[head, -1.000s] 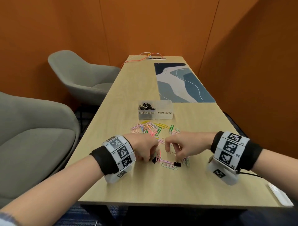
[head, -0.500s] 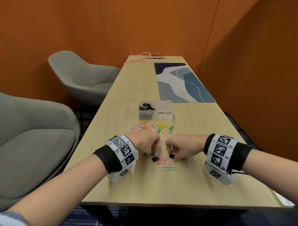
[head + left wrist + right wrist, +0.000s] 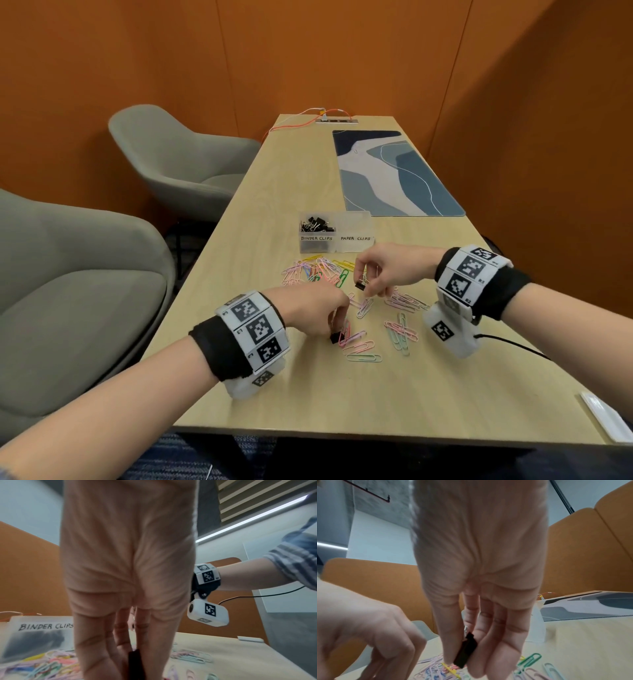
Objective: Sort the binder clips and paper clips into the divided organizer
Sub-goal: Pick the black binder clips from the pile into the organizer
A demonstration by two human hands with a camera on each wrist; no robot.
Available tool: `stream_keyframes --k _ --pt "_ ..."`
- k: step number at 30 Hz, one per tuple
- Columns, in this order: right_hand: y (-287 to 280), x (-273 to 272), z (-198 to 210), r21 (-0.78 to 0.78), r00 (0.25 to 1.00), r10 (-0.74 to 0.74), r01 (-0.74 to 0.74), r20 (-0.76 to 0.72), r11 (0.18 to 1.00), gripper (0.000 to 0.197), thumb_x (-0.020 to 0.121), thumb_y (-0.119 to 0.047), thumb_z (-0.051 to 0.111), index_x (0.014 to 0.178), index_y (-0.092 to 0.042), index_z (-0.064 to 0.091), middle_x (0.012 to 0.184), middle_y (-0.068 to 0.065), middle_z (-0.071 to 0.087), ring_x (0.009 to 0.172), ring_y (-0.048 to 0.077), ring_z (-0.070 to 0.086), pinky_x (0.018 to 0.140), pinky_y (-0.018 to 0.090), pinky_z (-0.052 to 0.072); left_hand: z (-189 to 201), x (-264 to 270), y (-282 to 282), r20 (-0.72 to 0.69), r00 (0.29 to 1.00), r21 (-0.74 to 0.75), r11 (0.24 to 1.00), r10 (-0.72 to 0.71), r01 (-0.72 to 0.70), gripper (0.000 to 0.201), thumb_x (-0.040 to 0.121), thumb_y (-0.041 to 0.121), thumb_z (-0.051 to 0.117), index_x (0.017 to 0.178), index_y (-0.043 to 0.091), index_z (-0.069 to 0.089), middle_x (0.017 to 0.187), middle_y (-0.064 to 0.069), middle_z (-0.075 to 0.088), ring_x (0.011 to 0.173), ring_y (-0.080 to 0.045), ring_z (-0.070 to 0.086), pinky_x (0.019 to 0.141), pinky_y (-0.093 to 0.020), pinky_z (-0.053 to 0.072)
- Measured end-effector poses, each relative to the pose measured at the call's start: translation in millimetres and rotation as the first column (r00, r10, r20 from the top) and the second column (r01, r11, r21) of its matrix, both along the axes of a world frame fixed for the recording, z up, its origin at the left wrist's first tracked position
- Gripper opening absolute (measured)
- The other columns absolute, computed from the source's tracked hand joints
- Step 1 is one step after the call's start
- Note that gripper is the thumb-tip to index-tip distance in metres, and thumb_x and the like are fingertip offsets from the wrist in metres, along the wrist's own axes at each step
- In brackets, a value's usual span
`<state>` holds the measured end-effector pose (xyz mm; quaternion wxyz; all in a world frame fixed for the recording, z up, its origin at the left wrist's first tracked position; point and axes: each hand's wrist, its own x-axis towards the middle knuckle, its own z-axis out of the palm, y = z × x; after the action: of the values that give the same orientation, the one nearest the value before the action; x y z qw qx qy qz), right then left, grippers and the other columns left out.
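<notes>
A clear divided organizer (image 3: 356, 247) stands mid-table, labelled for binder clips and paper clips; its left half holds several black binder clips (image 3: 313, 222), its right half looks bare. Coloured paper clips (image 3: 320, 270) lie scattered in front of it. My right hand (image 3: 368, 286) is lifted above the pile and pinches a black binder clip (image 3: 359, 285) (image 3: 465, 651). My left hand (image 3: 334, 330) is low on the table, its fingertips pinching another black binder clip (image 3: 335, 337) (image 3: 135, 661) among pink paper clips.
A blue patterned mat (image 3: 394, 171) lies at the far right of the wooden table (image 3: 308, 394). Orange cables (image 3: 301, 118) run to a socket strip at the far end. Two grey chairs (image 3: 178, 161) stand on the left. A white object (image 3: 606, 416) sits at the near right edge.
My right hand has risen from the table and moved forward toward the organizer with a binder clip. My left hand stays low over its own clip.
</notes>
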<state>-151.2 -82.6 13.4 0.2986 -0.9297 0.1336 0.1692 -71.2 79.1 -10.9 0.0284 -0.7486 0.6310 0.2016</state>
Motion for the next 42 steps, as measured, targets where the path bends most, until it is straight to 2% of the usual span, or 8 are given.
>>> stream_keyframes --k 6,11,16,21,25,30,38,42 --pt "0 10 -5 0.019 0.999 -0.034 0.034 0.036 0.999 0.026 0.081 -0.005 0.069 0.105 -0.005 0.058 0.068 0.002 0.061 0.041 -0.002 0.059 0.055 0.023 0.054 -5 -10 -9 0.060 0.998 0.019 0.999 0.028 -0.029 0.030 0.076 0.017 0.074 0.102 0.006 0.066 0.106 -0.011 0.069 0.099 -0.027 0.062 0.067 -0.025 0.040" --pt "3 18 -4 -0.006 0.998 -0.030 0.030 0.059 1.000 0.026 0.082 -0.006 0.068 0.106 -0.006 0.058 0.070 0.002 0.060 0.042 -0.003 0.058 0.056 0.023 0.054 -4 -11 -14 0.077 0.997 -0.021 1.000 0.018 -0.017 0.025 0.078 0.015 0.071 0.101 0.005 0.068 0.105 -0.012 0.069 0.098 -0.028 0.062 0.066 -0.024 0.036" --pt "5 20 -3 -0.040 0.998 -0.008 0.010 0.060 0.999 0.025 0.082 -0.007 0.067 0.106 -0.006 0.058 0.072 0.003 0.061 0.050 0.007 0.059 0.054 0.021 0.052 -3 -4 -14 0.071 0.997 -0.098 0.995 -0.019 0.026 0.015 0.078 0.013 0.067 0.092 0.008 0.070 0.096 -0.009 0.071 0.094 -0.025 0.062 0.071 -0.027 0.043" --pt "-1 15 -4 -0.024 0.997 -0.039 0.041 0.064 0.999 0.027 0.082 -0.006 0.068 0.107 -0.005 0.058 0.073 0.004 0.059 0.054 0.009 0.059 0.056 0.023 0.054 2 5 -11 0.024 0.999 -0.148 0.989 0.031 -0.028 0.022 0.078 0.014 0.070 0.098 0.010 0.062 0.087 -0.003 0.058 0.081 -0.018 0.050 0.067 -0.025 0.037" --pt "-4 13 -5 -0.005 0.996 -0.056 0.057 0.071 0.998 0.027 0.082 -0.005 0.069 0.106 -0.003 0.057 0.072 0.005 0.058 0.055 0.011 0.059 0.059 0.027 0.054 -6 -10 -12 0.013 0.997 -0.127 0.989 -0.073 0.074 0.030 0.075 0.015 0.073 0.102 0.010 0.062 0.102 -0.008 0.062 0.094 -0.023 0.056 0.071 -0.028 0.041" --pt "-6 16 -5 -0.025 0.993 -0.060 0.063 0.103 0.998 0.026 0.082 -0.007 0.069 0.106 -0.004 0.059 0.069 0.001 0.057 0.047 0.003 0.059 0.053 0.022 0.053 -8 -15 -22 -0.001 0.996 -0.196 0.977 -0.089 0.087 0.027 0.075 0.010 0.069 0.102 0.009 0.064 0.101 -0.010 0.064 0.092 -0.025 0.059 0.075 -0.030 0.046" --pt "-24 75 17 0.069 0.894 -0.283 0.277 0.347 0.958 0.020 0.085 -0.007 0.064 0.104 -0.008 0.060 0.067 0.003 0.059 0.061 0.016 0.059 0.049 0.022 0.049 -11 -4 -23 0.103 0.982 -0.238 0.955 -0.156 0.177 0.015 0.086 0.015 0.061 0.099 0.009 0.066 0.098 -0.011 0.063 0.087 -0.024 0.057 0.067 -0.024 0.035" --pt "-19 108 13 0.030 0.887 -0.308 0.318 0.344 0.948 0.025 0.087 -0.006 0.061 0.111 -0.005 0.060 0.073 0.004 0.058 0.062 0.015 0.058 0.055 0.025 0.053 -16 11 -15 0.118 0.983 -0.253 0.953 -0.139 0.165 0.020 0.086 0.007 0.052 0.102 0.009 0.064 0.097 -0.011 0.064 0.088 -0.027 0.060 0.068 -0.031 0.043"
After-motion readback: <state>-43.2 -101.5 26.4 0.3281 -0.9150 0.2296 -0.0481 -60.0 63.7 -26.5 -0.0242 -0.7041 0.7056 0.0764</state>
